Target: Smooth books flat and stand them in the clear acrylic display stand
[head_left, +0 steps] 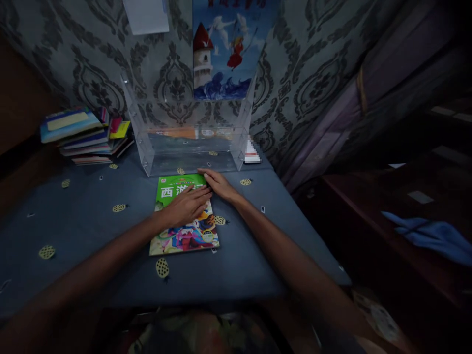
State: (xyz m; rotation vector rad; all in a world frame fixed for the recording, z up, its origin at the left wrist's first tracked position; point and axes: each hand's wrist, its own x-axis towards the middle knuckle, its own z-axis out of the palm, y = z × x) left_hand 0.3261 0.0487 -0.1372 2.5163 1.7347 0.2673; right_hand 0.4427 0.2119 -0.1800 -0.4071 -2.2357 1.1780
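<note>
A green picture book (183, 233) lies flat on the blue patterned tabletop (92, 221) in front of me. My left hand (189, 205) rests palm down on the book's cover, fingers stretched out. My right hand (217, 183) lies at the book's far right corner, fingers flat along its top edge. Just beyond the book stands a clear acrylic book stand (191, 142), holding one picture book with a tower and blue sky (228, 49) upright against the wall.
A pile of several books (86, 133) sits at the back left of the table. A white paper (146, 15) hangs on the patterned wall. To the right are a dark curtain (368, 108) and a blue cloth (431, 238) on dark furniture.
</note>
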